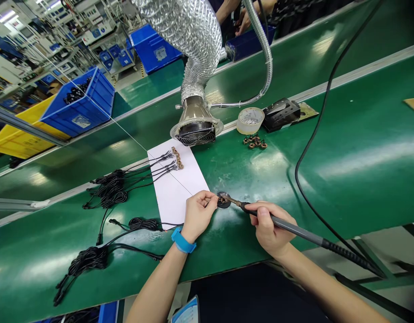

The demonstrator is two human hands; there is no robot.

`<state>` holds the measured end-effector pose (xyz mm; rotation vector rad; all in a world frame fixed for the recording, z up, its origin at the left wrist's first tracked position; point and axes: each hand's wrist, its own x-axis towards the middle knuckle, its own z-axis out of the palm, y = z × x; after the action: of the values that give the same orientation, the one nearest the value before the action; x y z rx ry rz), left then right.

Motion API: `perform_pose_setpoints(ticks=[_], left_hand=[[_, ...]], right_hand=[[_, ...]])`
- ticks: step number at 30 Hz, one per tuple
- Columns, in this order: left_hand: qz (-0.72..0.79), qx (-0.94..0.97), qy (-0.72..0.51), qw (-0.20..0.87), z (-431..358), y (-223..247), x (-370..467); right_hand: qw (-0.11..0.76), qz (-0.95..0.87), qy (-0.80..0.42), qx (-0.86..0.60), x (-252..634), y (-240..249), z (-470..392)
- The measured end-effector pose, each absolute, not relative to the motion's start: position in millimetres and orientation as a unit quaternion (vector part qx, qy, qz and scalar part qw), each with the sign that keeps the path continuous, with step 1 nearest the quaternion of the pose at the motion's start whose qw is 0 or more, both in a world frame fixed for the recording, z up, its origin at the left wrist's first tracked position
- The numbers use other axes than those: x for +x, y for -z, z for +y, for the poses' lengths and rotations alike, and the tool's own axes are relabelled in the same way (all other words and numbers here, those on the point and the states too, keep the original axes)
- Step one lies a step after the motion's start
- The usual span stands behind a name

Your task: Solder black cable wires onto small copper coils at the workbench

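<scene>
Our right hand [272, 226] is closed round a grey-and-black soldering iron [296, 230], its metal tip at a round black holder with a small copper-wound ring [223, 200] on the green tabletop [355, 179]. Our left hand [200, 214], fingertips pinched together, is at the holder's other side; we cannot tell what it grips. Beyond lies white paper [171, 195].

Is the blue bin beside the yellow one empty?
Not empty: black items show inside the blue bin; how full, I cannot tell.
</scene>
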<state>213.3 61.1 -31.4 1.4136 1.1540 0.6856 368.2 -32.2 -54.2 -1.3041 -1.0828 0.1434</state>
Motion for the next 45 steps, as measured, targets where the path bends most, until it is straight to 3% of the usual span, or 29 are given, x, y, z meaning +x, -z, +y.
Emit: perform_pose_setpoints(ticks=[12, 27, 45], left_hand=[[0.490, 0.598, -0.289, 0.565, 61, 32, 214], [0.461, 0.591, -0.264, 0.607, 64, 28, 207], [0.446, 0.603, -0.219, 0.624, 62, 24, 202]], right_hand=[[0.655, -0.471, -0.082, -0.584, 368, 61, -32], [0.553, -0.603, -0.154, -0.554, 355, 48, 1], [0.526, -0.646, -0.071, -0.549, 351, 61, -3]])
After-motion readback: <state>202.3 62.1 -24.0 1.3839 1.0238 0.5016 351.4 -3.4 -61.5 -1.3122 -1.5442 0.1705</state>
